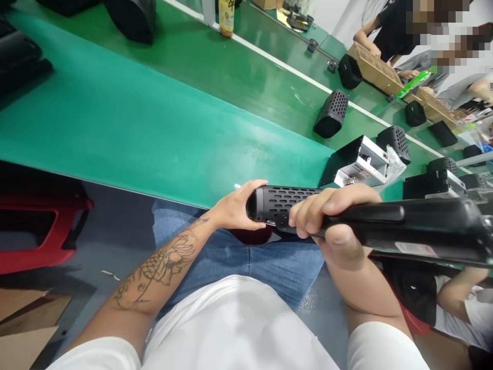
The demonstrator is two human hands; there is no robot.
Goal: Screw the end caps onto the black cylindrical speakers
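My left hand (241, 208) grips the end of a black perforated housing (287, 198) with rows of slots, held just above my lap at the table's front edge. My right hand (335, 221) is closed round a long black electric screwdriver (416, 226), which has a lever along its side and a small label. The screwdriver lies nearly level, its thick end reaching right and towards the camera. Its tip is hidden behind my right fingers, close to the housing, so I cannot tell whether it touches a screw.
A green belt (154, 128) runs along the bench. Ahead on the right stand a metal-sided box (360, 164) and a perforated black housing (332, 114). A bottle (226, 18) is at the back. Co-workers sit far right. A red stool (57, 231) is at left.
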